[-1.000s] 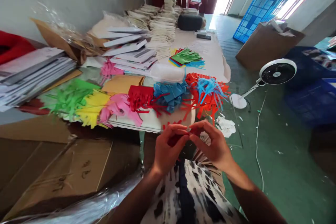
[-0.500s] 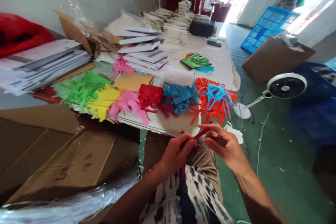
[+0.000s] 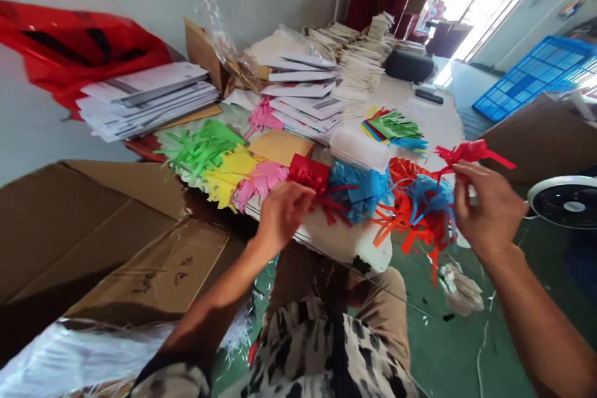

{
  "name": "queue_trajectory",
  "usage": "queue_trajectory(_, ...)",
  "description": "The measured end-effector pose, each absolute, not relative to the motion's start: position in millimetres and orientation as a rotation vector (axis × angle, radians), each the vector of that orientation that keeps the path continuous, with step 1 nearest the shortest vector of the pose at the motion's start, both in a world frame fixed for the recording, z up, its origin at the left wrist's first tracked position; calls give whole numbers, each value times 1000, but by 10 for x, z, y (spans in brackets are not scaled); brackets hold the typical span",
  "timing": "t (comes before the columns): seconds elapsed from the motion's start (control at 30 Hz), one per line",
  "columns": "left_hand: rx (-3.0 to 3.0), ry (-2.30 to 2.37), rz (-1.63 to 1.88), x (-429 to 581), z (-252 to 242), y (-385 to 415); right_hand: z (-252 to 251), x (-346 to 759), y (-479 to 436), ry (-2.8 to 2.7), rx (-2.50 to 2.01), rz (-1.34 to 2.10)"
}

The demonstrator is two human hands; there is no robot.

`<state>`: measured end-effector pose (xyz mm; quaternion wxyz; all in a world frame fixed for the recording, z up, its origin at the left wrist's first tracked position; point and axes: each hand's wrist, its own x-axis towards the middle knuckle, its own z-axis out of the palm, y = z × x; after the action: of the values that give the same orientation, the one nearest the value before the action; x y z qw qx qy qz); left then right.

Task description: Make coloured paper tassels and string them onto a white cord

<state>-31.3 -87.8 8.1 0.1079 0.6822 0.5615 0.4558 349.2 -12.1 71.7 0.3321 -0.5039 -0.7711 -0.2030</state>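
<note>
Near blue fringe point(image 3: 431, 194), red tassel point(image 3: 470, 150) sideways, longest strand point(image 3: 501, 159) rightward, pinched in right fingers point(image 3: 466, 170); left fingers point(image 3: 298, 193) bunched, contents unclear.

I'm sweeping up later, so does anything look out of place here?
Yes: a crumpled, whitish, thin sheet lies on the green floor beside the white-covered table, small pale scraps nearby; it looks like dropped litter.

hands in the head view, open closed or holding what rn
Left hand: partly curled at the red fringed bundle; whether it grips any cannot be told.
Right hand: closed, holding a red fringed tuft.
</note>
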Motion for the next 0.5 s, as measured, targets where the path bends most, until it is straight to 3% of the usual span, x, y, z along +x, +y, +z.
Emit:
queue_trajectory(0.17,1863,2257,1023,-726,303,-16,409,3295,-135,-2338,-1604,-521)
queue_trajectory(0.33,1575,1919,1002,-806,59,426,472,2780,-97,-2323,-1426,-284)
queue_trajectory(0.5,1543,1709,1149,-821,-22,310,664,2212,-162,-2231,-1150,187)
